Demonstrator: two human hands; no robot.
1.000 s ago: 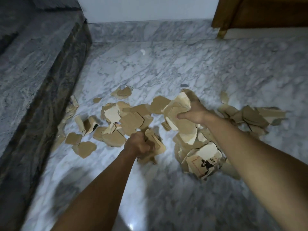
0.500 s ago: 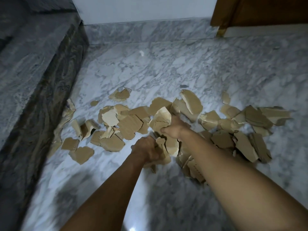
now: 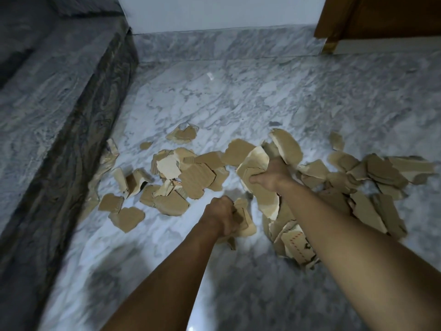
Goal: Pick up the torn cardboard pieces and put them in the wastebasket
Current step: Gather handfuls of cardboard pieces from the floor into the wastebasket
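Several torn brown cardboard pieces lie scattered on the white marble floor, from the left step to the far right. My left hand is shut on a small bunch of cardboard pieces just above the floor. My right hand grips a larger stack of cardboard pieces and holds it over the pile; more pieces hang below my right forearm, one printed with black marks. No wastebasket is in view.
A dark grey marble step runs along the left side. A white wall with a marble skirting closes the back. A brown wooden door frame stands at the top right.
My right hand has moved right and lifted with a bigger stack of pieces. My left hand stays shut on its bunch and sits a little lower and apart from the right.
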